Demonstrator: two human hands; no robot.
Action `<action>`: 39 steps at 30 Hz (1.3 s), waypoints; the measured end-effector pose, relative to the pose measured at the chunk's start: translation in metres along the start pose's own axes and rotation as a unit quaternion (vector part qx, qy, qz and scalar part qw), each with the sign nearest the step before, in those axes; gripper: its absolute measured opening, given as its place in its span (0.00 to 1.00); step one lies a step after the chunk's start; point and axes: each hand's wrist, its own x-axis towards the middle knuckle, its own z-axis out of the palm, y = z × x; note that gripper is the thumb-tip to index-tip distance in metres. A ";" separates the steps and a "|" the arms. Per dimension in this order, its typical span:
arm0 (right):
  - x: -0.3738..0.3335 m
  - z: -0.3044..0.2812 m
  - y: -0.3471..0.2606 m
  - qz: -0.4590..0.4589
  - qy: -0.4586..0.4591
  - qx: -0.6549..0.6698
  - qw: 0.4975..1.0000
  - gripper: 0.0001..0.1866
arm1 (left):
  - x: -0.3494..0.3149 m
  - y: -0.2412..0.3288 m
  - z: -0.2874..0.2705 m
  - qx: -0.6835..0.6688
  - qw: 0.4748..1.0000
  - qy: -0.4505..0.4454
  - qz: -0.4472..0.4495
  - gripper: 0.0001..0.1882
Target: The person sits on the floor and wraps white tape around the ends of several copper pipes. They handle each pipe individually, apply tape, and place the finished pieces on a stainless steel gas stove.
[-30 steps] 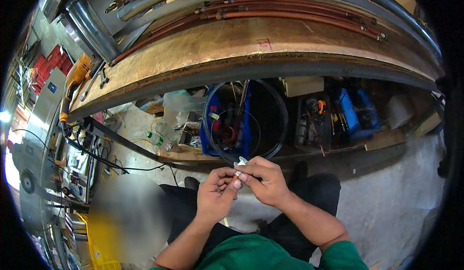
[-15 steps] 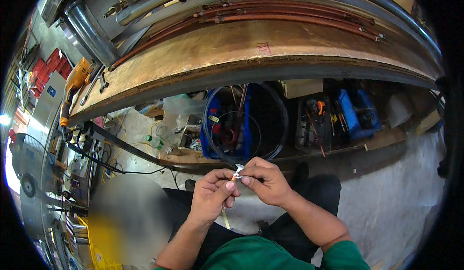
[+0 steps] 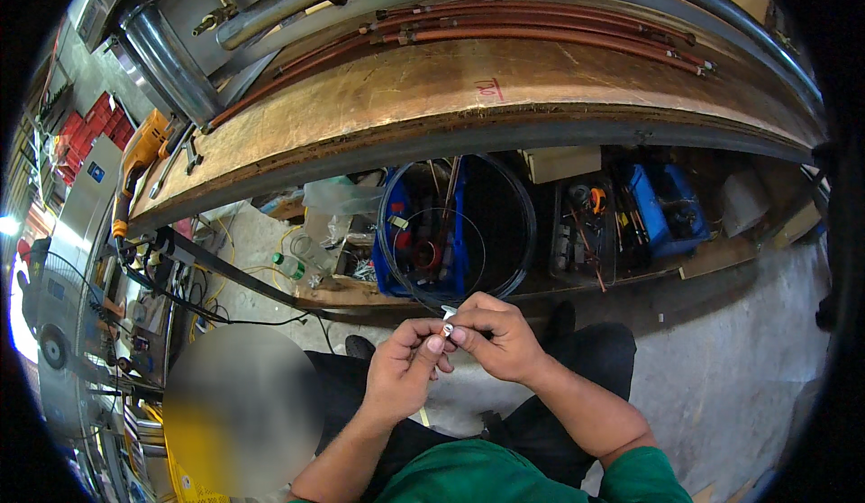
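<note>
My left hand [image 3: 402,366] pinches a small copper-coloured piece [image 3: 444,333] with a whitish end between thumb and forefinger. Close against it, my right hand [image 3: 498,341] grips a thin white strip [image 3: 449,312] between thumb and bent fingers, and a bit of it sticks up past the fingertips. The two sets of fingertips meet over my lap, below the front of the workbench. Most of the copper-coloured piece is hidden by the fingers, so its exact kind does not show.
Ahead stands a wooden workbench [image 3: 360,98] bearing long copper tubes [image 3: 541,33], an orange power drill [image 3: 144,147] and a wrench [image 3: 193,154]. On the shelf below are a wire coil [image 3: 532,233], a blue bin [image 3: 662,206] and a clear tray [image 3: 577,246]. A bottle [image 3: 290,266] is left.
My left hand has shifted slightly right, closer to the right hand. Less of the copper-coloured piece shows between the fingers, and its end has turned. The right hand has hardly moved.
</note>
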 end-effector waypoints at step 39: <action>-0.004 0.002 -0.004 -0.033 0.006 -0.076 0.997 0.11 | 0.002 -0.018 -0.005 -0.037 0.999 -0.001 0.034 0.15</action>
